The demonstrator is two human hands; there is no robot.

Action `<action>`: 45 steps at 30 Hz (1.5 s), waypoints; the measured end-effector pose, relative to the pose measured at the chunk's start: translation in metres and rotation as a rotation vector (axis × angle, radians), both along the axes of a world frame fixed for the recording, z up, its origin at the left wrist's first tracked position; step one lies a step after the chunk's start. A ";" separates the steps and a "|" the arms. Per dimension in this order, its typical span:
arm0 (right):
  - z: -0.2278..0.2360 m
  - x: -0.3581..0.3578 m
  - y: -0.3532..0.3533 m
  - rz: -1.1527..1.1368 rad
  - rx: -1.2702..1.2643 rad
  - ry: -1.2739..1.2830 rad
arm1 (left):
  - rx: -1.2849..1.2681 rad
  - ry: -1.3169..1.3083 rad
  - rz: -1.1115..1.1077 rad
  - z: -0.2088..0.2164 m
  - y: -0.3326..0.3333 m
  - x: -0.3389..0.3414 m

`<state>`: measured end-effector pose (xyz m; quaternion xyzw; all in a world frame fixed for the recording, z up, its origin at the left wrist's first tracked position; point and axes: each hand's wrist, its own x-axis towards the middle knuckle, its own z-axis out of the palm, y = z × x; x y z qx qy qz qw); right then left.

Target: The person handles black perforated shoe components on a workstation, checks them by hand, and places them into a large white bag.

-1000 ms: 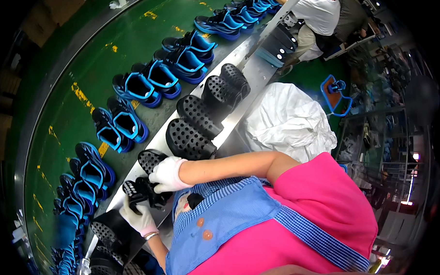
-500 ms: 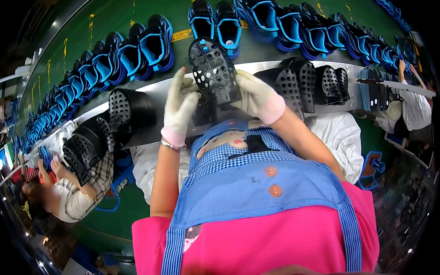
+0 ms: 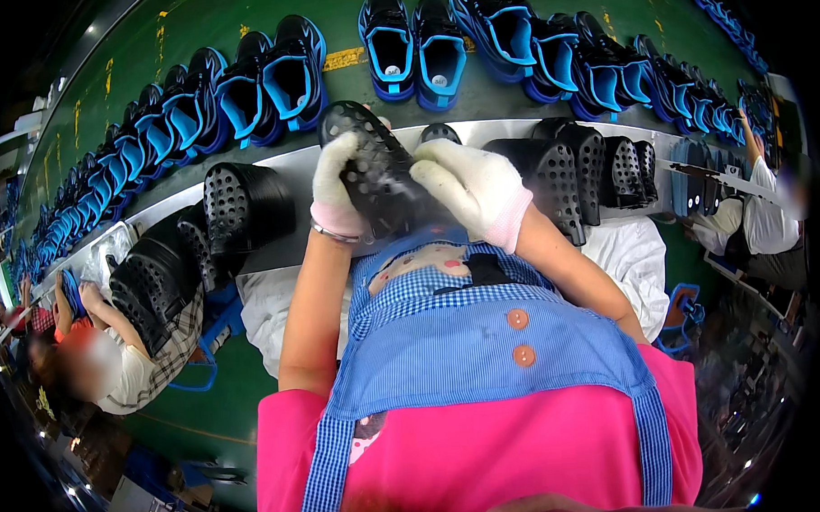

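Note:
A black clog with rows of round holes [image 3: 375, 171] is held tilted in front of my apron, over the bench. My left hand [image 3: 340, 182], in a white glove with a pink cuff, is closed around its left side. On the opposite edge, my gloved right hand [image 3: 475, 186] has its fingers drawn together against the clog; the clog partly hides the fingertips. Just beyond my right hand shows the rounded tip of another black perforated piece [image 3: 440, 132].
Several black perforated clogs stand on the metal bench [image 3: 279, 250] to the left [image 3: 237, 203] and right [image 3: 552, 183]. Beyond it, black-and-blue sneakers [image 3: 295, 75] form a long curved row on a green surface. Other people sit at the far left [image 3: 129, 370] and far right [image 3: 760, 203].
The clog has tipped over and shifted left and down. My left hand has gone from spread fingers beside it to a grip, while my right hand has moved along its right edge.

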<state>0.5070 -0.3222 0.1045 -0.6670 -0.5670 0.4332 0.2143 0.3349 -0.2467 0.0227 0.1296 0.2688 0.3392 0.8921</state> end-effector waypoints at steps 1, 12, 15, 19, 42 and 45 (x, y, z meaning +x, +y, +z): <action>0.004 0.001 0.005 0.035 -0.045 -0.015 | 0.022 0.038 -0.031 -0.002 0.004 0.000; -0.028 -0.011 0.062 0.041 -0.164 -0.421 | 0.051 0.462 0.179 -0.028 0.064 0.055; -0.046 0.000 0.082 0.001 -0.181 -0.392 | 0.103 0.542 0.059 -0.043 0.082 0.060; -0.091 0.044 0.101 0.005 -0.154 -0.355 | 0.738 0.970 -0.167 -0.107 0.094 0.037; -0.199 0.029 0.223 -0.097 -0.329 -0.593 | 1.069 1.191 -0.966 -0.201 0.123 0.116; -0.211 0.032 0.228 -0.058 -0.341 -0.633 | 1.133 1.227 -0.998 -0.204 0.121 0.121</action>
